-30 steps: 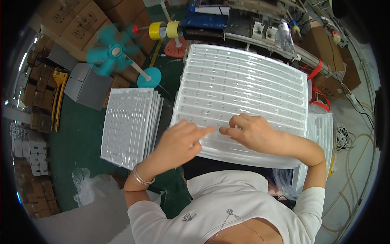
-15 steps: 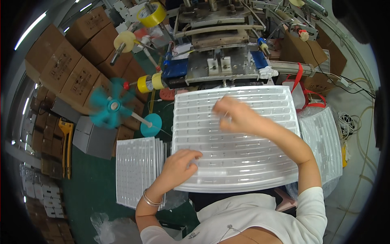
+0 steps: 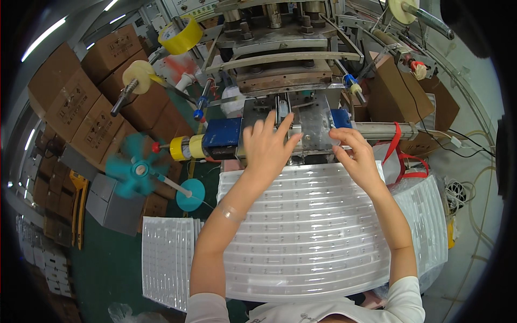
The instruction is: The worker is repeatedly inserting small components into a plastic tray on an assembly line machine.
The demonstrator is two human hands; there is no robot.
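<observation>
My left hand (image 3: 266, 148) reaches over the metal bed (image 3: 315, 126) of a press-like machine, fingers spread. Its fingertips are at a small fixture (image 3: 282, 107) in the middle of the bed; the hand hides part of that spot. To the right, my right hand (image 3: 355, 159) hovers by the bed's right edge, fingers bent and thumb apart, with nothing visible between them. Below both forearms lies a big white ribbed plastic tray (image 3: 307, 231) with rows of small clear parts, too small to name.
The machine's upper block (image 3: 285, 75) hangs above my hands. A teal fan (image 3: 139, 171) spins at left, near yellow tape rolls (image 3: 180, 35). More ribbed trays (image 3: 167, 258) stand at lower left, and wrapped ones (image 3: 425, 226) at right. Cardboard boxes (image 3: 81, 107) are piled left.
Both hands have moved from over the tray forward to the machine bed. My left hand's fingers have spread over the fixture. The view has shifted, so the machine appears lower.
</observation>
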